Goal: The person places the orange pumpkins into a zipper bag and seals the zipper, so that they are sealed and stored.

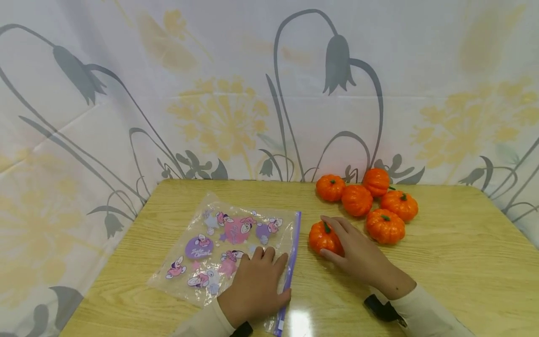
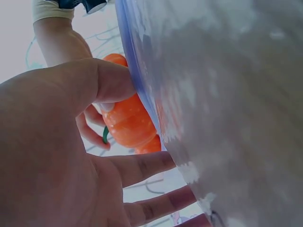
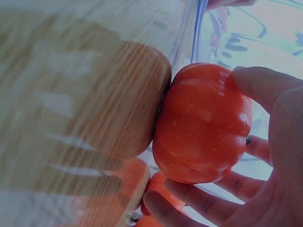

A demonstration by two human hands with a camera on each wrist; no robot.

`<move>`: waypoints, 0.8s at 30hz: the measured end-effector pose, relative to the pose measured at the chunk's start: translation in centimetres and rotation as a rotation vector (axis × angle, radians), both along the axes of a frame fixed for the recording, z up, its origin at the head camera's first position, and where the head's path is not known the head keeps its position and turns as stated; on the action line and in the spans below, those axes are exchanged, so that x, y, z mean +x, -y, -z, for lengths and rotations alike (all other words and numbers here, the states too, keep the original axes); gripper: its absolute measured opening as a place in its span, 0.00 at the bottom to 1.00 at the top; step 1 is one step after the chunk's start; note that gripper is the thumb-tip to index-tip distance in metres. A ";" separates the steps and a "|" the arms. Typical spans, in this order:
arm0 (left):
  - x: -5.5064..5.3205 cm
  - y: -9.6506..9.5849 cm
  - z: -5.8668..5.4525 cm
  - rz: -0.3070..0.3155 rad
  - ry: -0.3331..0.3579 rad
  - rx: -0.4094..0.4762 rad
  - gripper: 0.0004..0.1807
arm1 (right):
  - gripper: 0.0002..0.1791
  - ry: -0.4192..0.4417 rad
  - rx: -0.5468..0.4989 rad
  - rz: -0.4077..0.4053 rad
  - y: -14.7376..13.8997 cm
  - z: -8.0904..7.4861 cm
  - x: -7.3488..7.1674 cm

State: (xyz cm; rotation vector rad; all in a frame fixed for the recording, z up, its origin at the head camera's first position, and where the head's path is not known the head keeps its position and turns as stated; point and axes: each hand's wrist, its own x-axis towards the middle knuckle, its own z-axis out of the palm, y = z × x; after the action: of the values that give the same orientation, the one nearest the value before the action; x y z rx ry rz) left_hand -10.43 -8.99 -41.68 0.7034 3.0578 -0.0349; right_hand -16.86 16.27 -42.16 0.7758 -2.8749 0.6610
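A clear plastic zip bag [image 1: 221,236] printed with pink and purple cartoon figures lies flat on the table, its purple zip edge [image 1: 293,252] facing right. My left hand [image 1: 258,283] rests on the bag near that edge, fingers spread over the plastic; in the left wrist view the thumb lies along the purple strip [image 2: 137,61]. Just right of the bag, my right hand [image 1: 358,255] holds a small orange pumpkin [image 1: 323,238] with a green stem. In the right wrist view, thumb and fingers curve round the pumpkin [image 3: 203,123], which sits against the wooden tabletop.
Several more orange pumpkins [image 1: 357,200] cluster at the back right of the wooden table [image 1: 455,243], beyond my right hand. A white curtain [image 1: 236,47] with grey and yellow flowers hangs along the table's back edge.
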 end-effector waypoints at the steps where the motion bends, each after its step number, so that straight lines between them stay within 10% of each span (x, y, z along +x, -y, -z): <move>1: 0.0 0.0 0.0 0.000 -0.003 0.001 0.37 | 0.41 0.000 -0.002 -0.001 0.0 0.0 0.0; 24: -0.2 0.0 0.3 0.030 -0.027 0.085 0.31 | 0.41 0.005 0.002 -0.008 0.0 0.0 0.0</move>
State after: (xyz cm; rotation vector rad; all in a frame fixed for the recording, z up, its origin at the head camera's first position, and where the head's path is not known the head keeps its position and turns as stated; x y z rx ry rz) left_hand -10.60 -9.01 -41.98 0.7592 3.0910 0.0870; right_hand -16.90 16.31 -42.14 0.7869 -2.8786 0.6622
